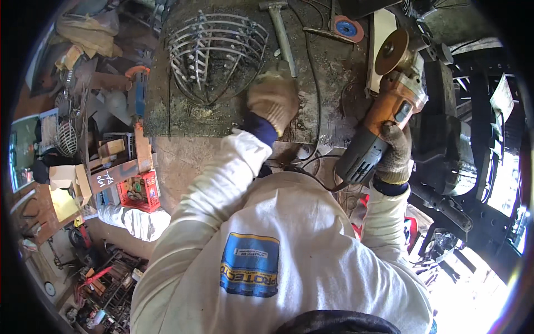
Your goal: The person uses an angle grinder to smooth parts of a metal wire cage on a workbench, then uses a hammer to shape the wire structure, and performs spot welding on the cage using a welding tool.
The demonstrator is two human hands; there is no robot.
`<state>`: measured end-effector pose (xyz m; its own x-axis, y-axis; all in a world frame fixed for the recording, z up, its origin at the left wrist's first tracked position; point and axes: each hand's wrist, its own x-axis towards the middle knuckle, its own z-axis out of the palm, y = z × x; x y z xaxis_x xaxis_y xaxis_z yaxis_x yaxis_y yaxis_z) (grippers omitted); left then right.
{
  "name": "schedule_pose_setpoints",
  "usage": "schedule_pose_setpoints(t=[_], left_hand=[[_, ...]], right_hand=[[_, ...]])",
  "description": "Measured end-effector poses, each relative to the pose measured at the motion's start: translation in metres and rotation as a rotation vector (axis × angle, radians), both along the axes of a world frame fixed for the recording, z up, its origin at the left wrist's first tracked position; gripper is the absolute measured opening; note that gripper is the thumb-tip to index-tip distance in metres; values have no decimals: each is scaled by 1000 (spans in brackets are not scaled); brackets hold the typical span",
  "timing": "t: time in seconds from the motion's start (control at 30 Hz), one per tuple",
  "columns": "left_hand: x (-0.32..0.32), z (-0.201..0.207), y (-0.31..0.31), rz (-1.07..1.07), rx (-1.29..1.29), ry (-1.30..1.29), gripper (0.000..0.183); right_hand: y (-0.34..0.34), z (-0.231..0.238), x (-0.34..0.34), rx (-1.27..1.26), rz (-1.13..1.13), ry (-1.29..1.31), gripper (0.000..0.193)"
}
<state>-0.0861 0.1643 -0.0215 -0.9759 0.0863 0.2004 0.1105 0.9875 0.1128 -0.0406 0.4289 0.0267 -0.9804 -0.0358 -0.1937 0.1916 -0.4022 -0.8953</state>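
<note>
Evidently, we find the angle grinder at the right side of the tabletop; we judge it heavy, rigid, best held round its body. Our right hand wraps it there, elbow bent; our left hand extends beside the metal cage, its finger closure hidden.

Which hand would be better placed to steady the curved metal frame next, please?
Probably the left hand: it is close beside the curved metal frame, while the right hand is wrapped around the orange angle grinder.
</note>
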Motion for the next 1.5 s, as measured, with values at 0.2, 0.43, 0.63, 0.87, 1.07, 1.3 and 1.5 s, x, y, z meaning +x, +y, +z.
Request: schedule_pose_setpoints(t=[0.2, 0.43, 0.63, 0.87, 1.07, 1.3, 1.5], left_hand=[[-12, 10, 34, 12, 153, -526, 25], [96, 34, 21, -244, 601, -544, 35], [93, 14, 59, -443, 1327, -908, 41], [71, 50, 73, -31, 1427, -913, 58], [89, 15, 63, -241, 1389, -852, 57], [109, -21, 62, -358, 1574, -888, 47], [124, -33, 57, -413, 1687, -735, 47]], right_hand=[[5, 1, 3, 151, 16, -74, 81], [0, -8, 0, 240, 81, -133, 72], [-16, -19, -8, 386, 122, 0, 69], [-41, -4, -6, 594, 115, 58, 75], [-45, 6, -12, 473, 257, 7, 84], [-79, 37, -15, 829, 487, -119, 82], [-106, 39, -8, 1161, 635, -239, 86]])
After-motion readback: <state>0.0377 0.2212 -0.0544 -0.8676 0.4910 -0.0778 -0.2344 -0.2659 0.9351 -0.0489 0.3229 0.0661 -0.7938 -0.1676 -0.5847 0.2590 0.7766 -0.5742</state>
